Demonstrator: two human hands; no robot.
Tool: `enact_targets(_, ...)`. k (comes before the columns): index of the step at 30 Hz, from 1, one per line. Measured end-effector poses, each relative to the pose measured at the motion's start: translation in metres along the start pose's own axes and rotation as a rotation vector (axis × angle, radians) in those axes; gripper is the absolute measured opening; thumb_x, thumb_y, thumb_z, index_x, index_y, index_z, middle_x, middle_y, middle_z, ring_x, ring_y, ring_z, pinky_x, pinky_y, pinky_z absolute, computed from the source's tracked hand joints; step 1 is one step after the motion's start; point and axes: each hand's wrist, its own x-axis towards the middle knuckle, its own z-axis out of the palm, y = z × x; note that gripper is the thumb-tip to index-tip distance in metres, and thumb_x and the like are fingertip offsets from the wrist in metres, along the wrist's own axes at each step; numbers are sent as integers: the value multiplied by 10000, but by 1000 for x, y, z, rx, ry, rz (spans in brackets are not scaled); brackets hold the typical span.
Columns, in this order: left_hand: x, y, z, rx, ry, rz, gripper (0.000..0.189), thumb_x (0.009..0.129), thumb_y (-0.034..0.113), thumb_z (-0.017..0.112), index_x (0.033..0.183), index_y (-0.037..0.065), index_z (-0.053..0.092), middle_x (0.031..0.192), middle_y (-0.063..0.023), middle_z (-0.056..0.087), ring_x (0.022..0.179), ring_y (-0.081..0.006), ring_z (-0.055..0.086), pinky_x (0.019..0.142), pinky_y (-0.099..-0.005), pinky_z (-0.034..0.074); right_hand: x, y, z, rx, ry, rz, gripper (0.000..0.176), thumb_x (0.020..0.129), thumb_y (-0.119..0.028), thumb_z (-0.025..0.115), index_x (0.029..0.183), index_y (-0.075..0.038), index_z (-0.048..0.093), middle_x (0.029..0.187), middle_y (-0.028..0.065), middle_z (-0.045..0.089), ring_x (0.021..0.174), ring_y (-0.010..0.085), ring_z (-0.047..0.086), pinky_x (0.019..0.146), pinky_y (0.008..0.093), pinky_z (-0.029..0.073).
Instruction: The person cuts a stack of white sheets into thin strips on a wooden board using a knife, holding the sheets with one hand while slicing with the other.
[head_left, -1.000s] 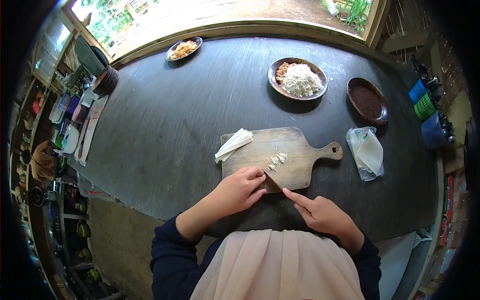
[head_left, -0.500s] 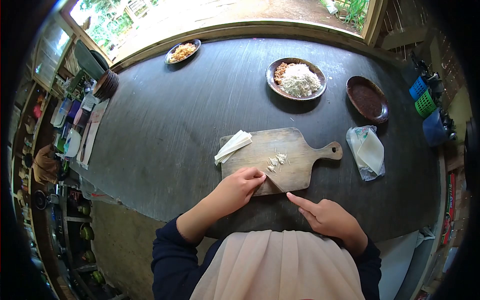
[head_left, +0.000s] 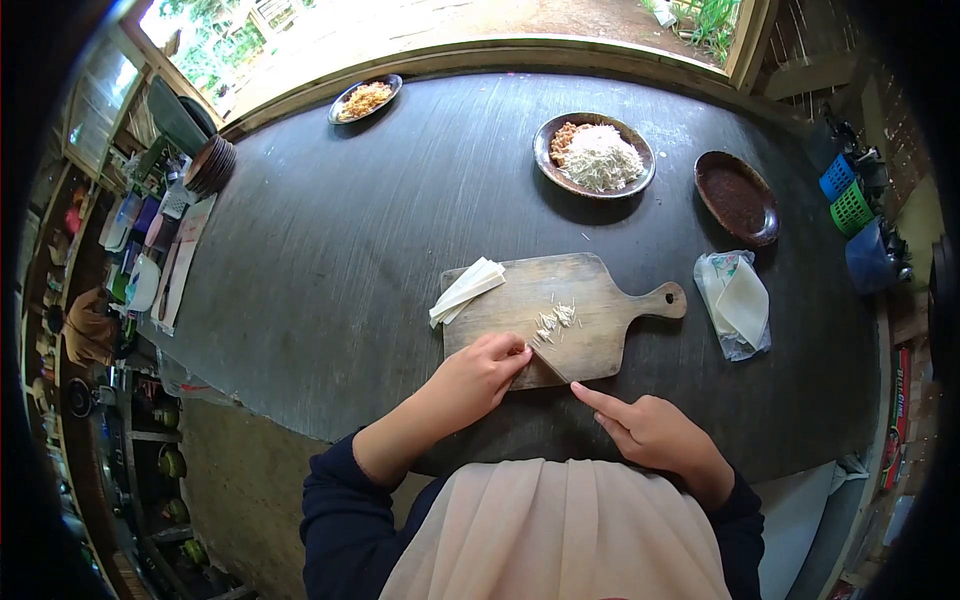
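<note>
A wooden cutting board point(head_left: 540, 290) with a handle at its right lies on the dark table in front of me. My left hand point(head_left: 487, 367) presses on its lower edge, fingers pinched together; what they hold is hidden. My right hand point(head_left: 655, 432) is closed round a knife, index finger stretched along it. The thin knife blade point(head_left: 552, 366) slants across the board, its tip close to my left fingertips. Fine white slivers point(head_left: 556, 319) lie just beyond the blade. Stacked flat white strips point(head_left: 467, 290) rest on the board's upper left corner.
Behind the board stands a bowl point(head_left: 542, 150) heaped with white shreds and brown pieces. A brown oval dish point(head_left: 735, 200) and a plastic packet with white sheets point(head_left: 735, 305) are at the right. A small plate of orange-brown food point(head_left: 365, 100) sits near the window ledge.
Both hands stay almost in place at the board's lower edge. My right hand and the knife have shifted very slightly to the left and up.
</note>
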Motion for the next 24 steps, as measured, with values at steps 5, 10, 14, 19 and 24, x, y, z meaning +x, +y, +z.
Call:
enact_targets(5,0,0,1,16,-29,-27,345,791,-26,667,1134,4,636,1159,-122,591,1057,-302,606,910,-373,514,1,0,-1,-7,3,-14,510,953,-146,569,1448,-226,477,566,190,543,467,358,542,507,432,456)
enact_targets(10,-1,-1,1,64,-25,8,318,827,33,634,1141,-14,635,1147,-104,597,1036,-270,598,908,-344,509,1,2,-1,-24,10,-29,495,952,-149,573,1435,-226,496,563,179,537,458,341,535,497,422,449)
enact_targets(14,-2,0,1,73,-21,5,316,823,27,635,1137,-12,635,1153,-106,600,1049,-270,599,911,-345,511,1,2,-1,-29,1,-31,491,956,-168,569,1437,-230,489,561,176,544,467,347,548,501,431,459)
enact_targets(19,-2,0,0,68,-22,1,316,820,24,636,1134,-12,633,1151,-105,600,1048,-271,602,906,-345,515,1,3,-1,-28,-8,-30,497,961,-184,561,1447,-235,471,555,177,553,477,361,568,504,442,473)
enact_targets(24,-2,0,0,72,-19,12,312,820,24,636,1130,-13,634,1147,-105,600,1042,-271,604,896,-346,520,0,1,0,-54,-4,-29,500,959,-176,561,1447,-234,469,553,175,554,477,362,569,506,444,473)
